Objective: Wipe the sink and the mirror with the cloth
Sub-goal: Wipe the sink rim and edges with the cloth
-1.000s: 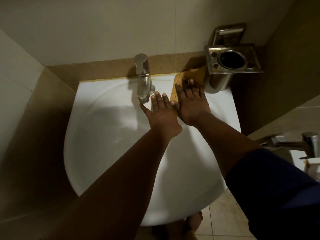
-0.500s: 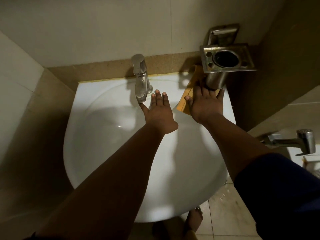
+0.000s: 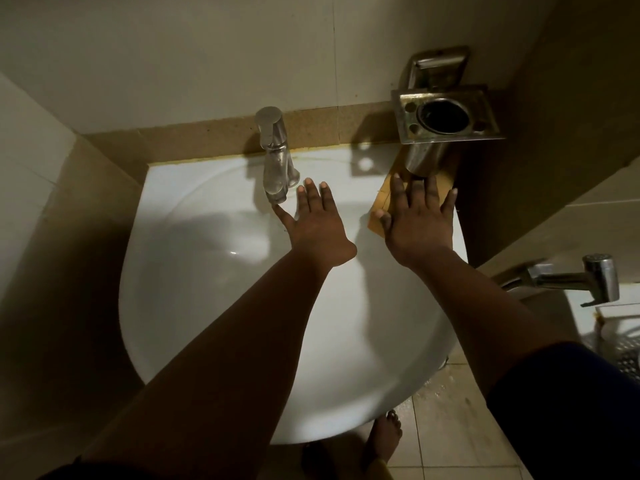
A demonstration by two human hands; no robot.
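While both hands lie flat, fingers spread, cloth [image 3: 382, 206] runs toward the wall.

White sink [image 3: 194, 306], orange-tan cloth [image 3: 381, 206], silver tap [image 3: 275, 161], steel holder [image 3: 446, 114], beige tiles, navy sleeve [image 3: 571, 410]

Dim, warm light from above; hard arm shadows fall across the white sink [image 3: 214, 271]; wide-angle bending at edges; focus sharp.
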